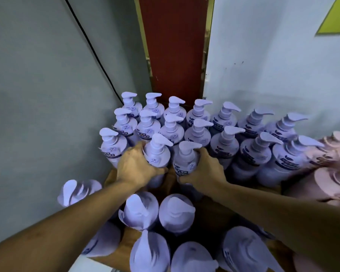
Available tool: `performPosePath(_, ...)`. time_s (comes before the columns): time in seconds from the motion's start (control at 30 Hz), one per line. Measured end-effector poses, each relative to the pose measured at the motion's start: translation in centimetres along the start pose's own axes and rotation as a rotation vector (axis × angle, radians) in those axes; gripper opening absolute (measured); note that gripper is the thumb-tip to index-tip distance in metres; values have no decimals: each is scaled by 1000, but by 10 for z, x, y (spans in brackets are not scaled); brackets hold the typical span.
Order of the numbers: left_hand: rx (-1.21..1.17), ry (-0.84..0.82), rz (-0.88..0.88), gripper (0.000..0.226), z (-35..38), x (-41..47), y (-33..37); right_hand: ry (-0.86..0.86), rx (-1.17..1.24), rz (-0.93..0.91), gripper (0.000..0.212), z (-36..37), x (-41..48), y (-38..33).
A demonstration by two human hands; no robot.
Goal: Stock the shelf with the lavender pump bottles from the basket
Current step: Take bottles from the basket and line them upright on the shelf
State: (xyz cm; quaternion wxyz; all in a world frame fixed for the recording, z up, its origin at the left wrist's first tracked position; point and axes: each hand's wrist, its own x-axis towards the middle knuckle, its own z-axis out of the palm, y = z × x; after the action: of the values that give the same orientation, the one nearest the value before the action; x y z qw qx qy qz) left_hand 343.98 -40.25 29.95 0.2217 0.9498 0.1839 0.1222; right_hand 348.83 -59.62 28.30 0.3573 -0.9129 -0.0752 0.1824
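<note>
Blurred lavender pump bottles (177, 213) nearest, low in view. Farther on, left hand (137, 167) clamped round one upright bottle (158, 156), right hand (204, 170) round the neighbouring bottle (186, 161), side by side at the shelf (110, 179) front edge, filled rows (198, 130) behind. Probably only setting down and letting go to come.

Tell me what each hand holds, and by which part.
The left hand grips one lavender pump bottle round its body; the right hand grips the neighbouring bottle, also round its body.

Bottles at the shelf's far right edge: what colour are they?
Pale pink bottles, clearest in the head view.
</note>
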Motion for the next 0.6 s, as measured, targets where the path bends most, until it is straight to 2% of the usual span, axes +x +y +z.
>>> performPosePath(0.13,-81,-121,-13,88,10,4,-13,3,52,21,93,12,8,1)
performPosePath(0.43,-248,-81,-171,97,20,-3,-32,64,171,-48,92,29,2,10)
performPosePath(0.6,-303,-179,-140,90,15,-7,-31,59,214,-81,94,29,0,9)
